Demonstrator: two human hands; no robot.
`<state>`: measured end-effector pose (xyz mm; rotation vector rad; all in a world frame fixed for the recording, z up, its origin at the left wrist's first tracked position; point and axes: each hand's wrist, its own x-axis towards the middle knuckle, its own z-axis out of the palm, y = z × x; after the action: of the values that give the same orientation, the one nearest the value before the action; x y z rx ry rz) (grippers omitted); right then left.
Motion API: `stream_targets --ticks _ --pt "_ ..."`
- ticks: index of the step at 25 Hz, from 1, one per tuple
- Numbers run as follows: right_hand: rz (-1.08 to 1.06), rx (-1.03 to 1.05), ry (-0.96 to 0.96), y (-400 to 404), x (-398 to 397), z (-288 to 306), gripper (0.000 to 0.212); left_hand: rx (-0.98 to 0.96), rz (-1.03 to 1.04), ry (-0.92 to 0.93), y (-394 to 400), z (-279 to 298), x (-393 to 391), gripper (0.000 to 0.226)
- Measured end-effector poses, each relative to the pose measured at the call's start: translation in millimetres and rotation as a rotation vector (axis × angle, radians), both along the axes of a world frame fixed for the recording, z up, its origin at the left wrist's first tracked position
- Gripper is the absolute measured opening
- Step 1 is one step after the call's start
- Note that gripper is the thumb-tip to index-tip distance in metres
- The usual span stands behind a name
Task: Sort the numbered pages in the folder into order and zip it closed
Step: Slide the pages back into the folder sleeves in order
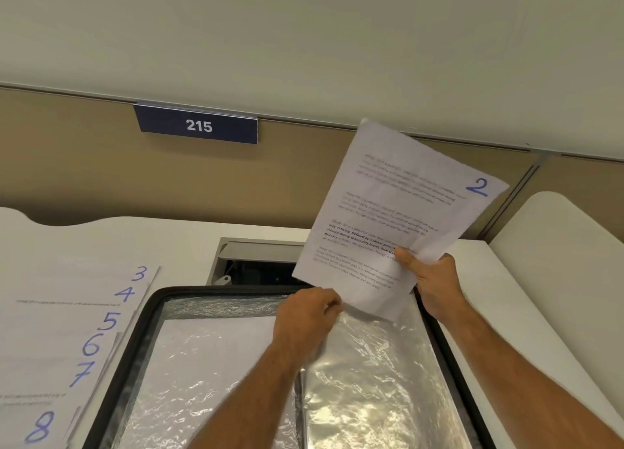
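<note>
Open folder (141, 330) lies on tabletop (189, 239) beneath both hands; fanned pages (60, 340) lie left of left hand (304, 317); page 2 (398, 212) above right hand (435, 283).

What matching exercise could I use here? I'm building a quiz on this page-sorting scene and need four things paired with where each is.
Things:
1. page 2
2. pages 3 to 8
3. folder
4. 215 sign

Places:
A. fanned out on the desk at left
B. fixed on the partition wall
C. held up by the left hand and right hand
D. lying open on the desk, under the hands

Pairs: 1-C, 2-A, 3-D, 4-B
</note>
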<state>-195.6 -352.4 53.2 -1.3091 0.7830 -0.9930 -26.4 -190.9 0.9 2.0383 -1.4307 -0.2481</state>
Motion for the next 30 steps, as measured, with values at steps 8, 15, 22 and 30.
stream_targets --ticks 8,15,22,30 --pt "0.159 -0.018 0.162 -27.2 -7.2 4.2 0.094 0.284 -0.116 -0.019 -15.6 17.4 39.8 0.012" --pt "0.264 0.092 0.183 -44.2 -5.6 0.6 0.041 0.284 -0.226 0.171 -19.6 18.4 69.5 0.005" --pt "0.279 0.108 0.187 -47.3 -9.6 -2.6 0.048 0.273 -0.212 0.177 -20.3 18.8 69.4 0.005" --pt "0.466 0.149 0.316 -50.0 -14.8 -8.3 0.057 0.312 -0.280 0.031 -21.2 23.9 66.7 0.013"
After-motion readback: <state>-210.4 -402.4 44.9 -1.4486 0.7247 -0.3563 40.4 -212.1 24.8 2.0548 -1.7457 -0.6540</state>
